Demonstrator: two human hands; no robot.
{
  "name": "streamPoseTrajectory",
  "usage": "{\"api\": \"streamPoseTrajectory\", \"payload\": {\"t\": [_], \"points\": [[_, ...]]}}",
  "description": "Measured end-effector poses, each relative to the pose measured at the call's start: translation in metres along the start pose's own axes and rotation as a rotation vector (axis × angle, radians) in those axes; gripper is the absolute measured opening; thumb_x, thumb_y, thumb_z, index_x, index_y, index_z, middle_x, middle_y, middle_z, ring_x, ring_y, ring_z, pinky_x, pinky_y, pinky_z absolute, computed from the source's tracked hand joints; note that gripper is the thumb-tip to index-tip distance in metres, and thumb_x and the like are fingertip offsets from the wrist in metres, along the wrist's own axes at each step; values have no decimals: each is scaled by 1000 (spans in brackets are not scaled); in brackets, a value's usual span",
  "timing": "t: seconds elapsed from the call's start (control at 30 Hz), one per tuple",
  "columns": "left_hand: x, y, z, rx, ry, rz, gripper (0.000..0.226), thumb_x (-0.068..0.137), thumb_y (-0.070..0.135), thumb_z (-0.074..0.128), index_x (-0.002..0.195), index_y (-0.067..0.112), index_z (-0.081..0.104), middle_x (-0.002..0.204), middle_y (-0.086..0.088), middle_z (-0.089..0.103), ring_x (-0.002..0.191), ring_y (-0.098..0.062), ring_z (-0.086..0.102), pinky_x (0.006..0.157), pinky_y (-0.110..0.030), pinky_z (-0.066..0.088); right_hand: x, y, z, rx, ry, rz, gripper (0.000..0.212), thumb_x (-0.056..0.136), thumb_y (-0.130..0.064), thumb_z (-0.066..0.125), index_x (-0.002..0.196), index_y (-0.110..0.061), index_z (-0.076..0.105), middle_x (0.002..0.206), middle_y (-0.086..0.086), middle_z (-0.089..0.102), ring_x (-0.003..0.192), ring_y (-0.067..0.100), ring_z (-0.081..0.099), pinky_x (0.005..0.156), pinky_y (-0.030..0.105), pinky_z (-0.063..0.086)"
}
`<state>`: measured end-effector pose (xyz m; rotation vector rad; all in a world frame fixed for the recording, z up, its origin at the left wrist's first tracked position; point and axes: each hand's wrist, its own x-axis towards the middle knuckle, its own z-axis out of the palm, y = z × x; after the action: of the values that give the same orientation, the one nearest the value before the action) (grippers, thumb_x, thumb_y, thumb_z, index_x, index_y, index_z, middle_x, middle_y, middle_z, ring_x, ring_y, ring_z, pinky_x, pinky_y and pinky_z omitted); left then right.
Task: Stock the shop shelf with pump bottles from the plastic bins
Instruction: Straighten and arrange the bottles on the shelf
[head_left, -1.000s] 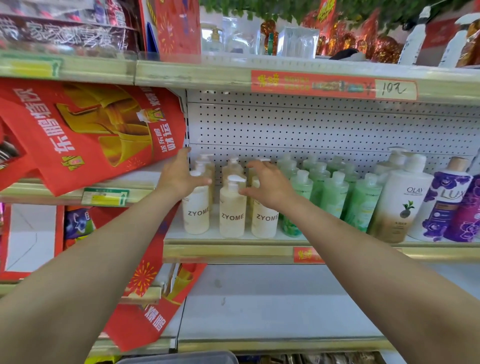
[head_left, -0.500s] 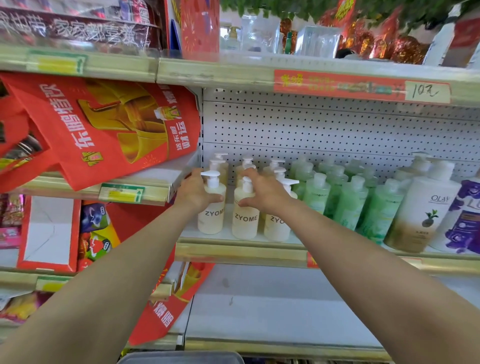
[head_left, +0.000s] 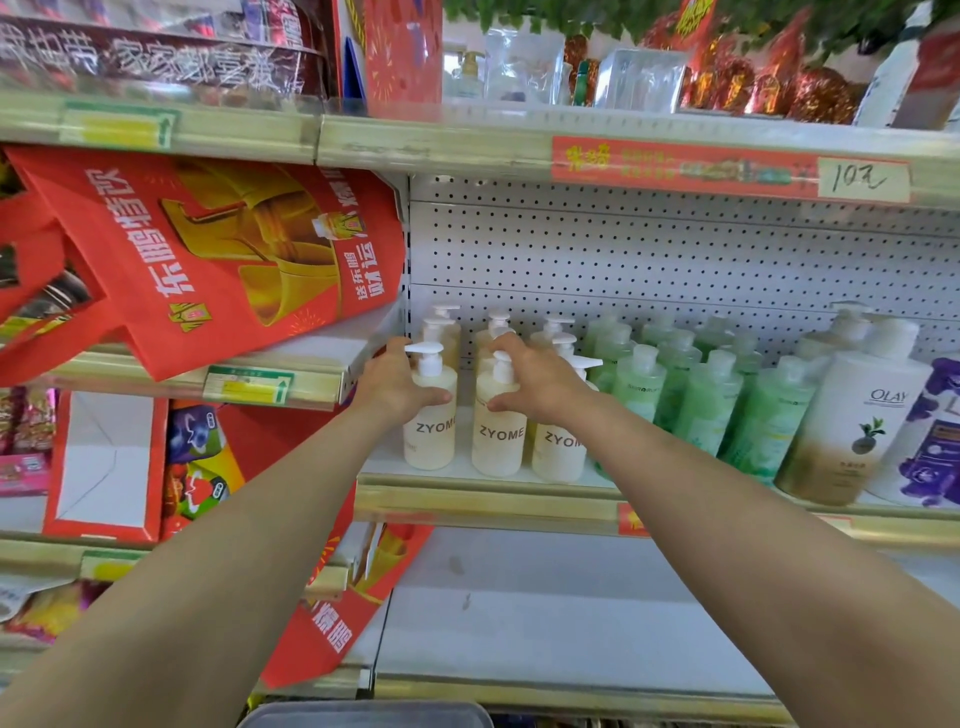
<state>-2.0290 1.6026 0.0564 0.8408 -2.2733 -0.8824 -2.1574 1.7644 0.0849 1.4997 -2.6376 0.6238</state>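
On the shelf, ZYOME bottles fill three rows. Left hand and right hand curl fingers round front ones, likely straightening.

ZYOME bottles stand on the shelf, left of the OLAY bottle.

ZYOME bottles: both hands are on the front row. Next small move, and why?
Probably let go and reach down to the bin: the left hand grips the left ZYOME bottle, the right hand the middle ZYOME bottle, and both stand upright, labels out.
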Motion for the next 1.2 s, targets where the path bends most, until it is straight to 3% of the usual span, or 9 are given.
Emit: {"api": "streamPoseTrajectory", "payload": {"t": [0.23, 0.43, 0.53, 0.7, 0.83, 0.97, 1.07, 1.2], "points": [[1, 2, -6, -12, -43, 6, 93, 63, 33, 92, 139, 14, 41, 133, -4, 59, 126, -24, 53, 101, -41, 45, 4, 4, -2, 45, 6, -7, 79, 78, -43, 82, 144, -30, 41, 139, 5, 51, 123, 26, 50, 86, 29, 38], [-5, -7, -1, -119, -36, 28, 89, 62, 40, 91, 135, 19, 45, 119, 8, 56, 106, -10, 51, 76, -20, 38, 24, -2, -16, 193, 105, -41, 64, 85, -54, 71, 139, -23, 53, 139, 0, 59, 128, 18, 53, 103, 36, 45], [-5, -12, 5, -189, -37, 25, 80, 65, 38, 89, 133, 21, 51, 122, 7, 60, 109, -13, 56, 83, -25, 41, 38, -9, -19, 287, 67, -81, 58, 88, -53, 69, 136, -23, 58, 138, -5, 60, 127, 13, 55, 98, 27, 42], [-6, -12, 6, -209, -55, 79, 68, 70, 35, 87, 130, 25, 57, 118, 6, 63, 108, -15, 57, 90, -30, 46, 65, -21, -19, 314, -16, -86, 57, 89, -60, 62, 136, -28, 59, 142, -5, 56, 130, 13, 52, 103, 30, 42], [-10, -18, 10, -286, -44, 83, 51, 74, 27, 85, 119, 28, 61, 108, 10, 67, 98, -8, 62, 72, -7, 45, 91, -29, -20, 297, -52, -111, 55, 90, -59, 62, 136, -28, 59, 146, -5, 53, 132, 14, 50, 103, 27, 39], [-15, -24, 16, -353, -13, 63, 39, 76, 23, 83, 106, 37, 62, 100, 10, 70, 83, 11, 63, 63, -2, 43, 119, -37, -14, 255, -121, -94, 59, 93, -56, 60, 140, -20, 56, 146, -1, 54, 134, 17, 50, 112, 35, 38], [-16, -25, 19, -368, 4, 71, 42, 76, 21, 84, 101, 43, 59, 97, 13, 69, 81, 18, 60, 63, -1, 42, 136, -39, -5, 264, -143, -59, 55, 92, -54, 63, 134, -17, 62, 141, 0, 59, 129, 18, 54, 111, 34, 40], [-17, -27, 20, -365, 16, 79, 42, 75, 22, 85, 105, 39, 60, 98, 14, 69, 82, 18, 60, 64, 0, 41, 150, -37, 6, 300, -146, -23, 43, 87, -50, 71, 118, -21, 73, 126, -3, 69, 111, 16, 65, 100, 30, 48]]}}
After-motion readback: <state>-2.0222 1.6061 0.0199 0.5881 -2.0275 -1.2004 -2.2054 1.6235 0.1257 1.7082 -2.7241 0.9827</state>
